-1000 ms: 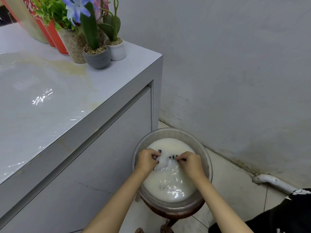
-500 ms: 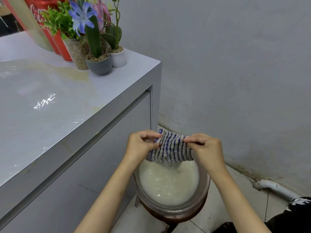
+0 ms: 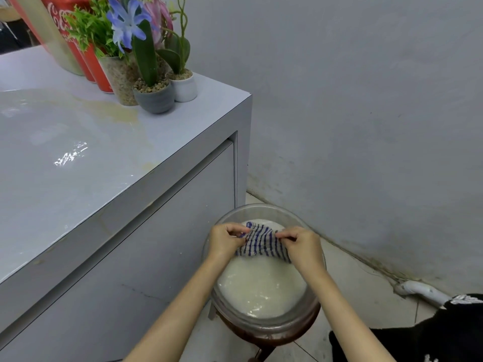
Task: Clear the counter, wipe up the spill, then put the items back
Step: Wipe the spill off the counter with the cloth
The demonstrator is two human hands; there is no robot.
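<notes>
L hand & R hand each pinched one end of the striped cloth, which hung bunched between them just above the cloudy water in the basin, below the counter's right edge. To do this rinse well, probably wring w/ a firm twist over the basin so drips stay in it. The cloth should go out damp, not soaked, to the yellowish spill near the far right corner.

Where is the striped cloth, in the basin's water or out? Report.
Out, apparently: left hand and right hand pinch the striped cloth above the milky water.
</notes>
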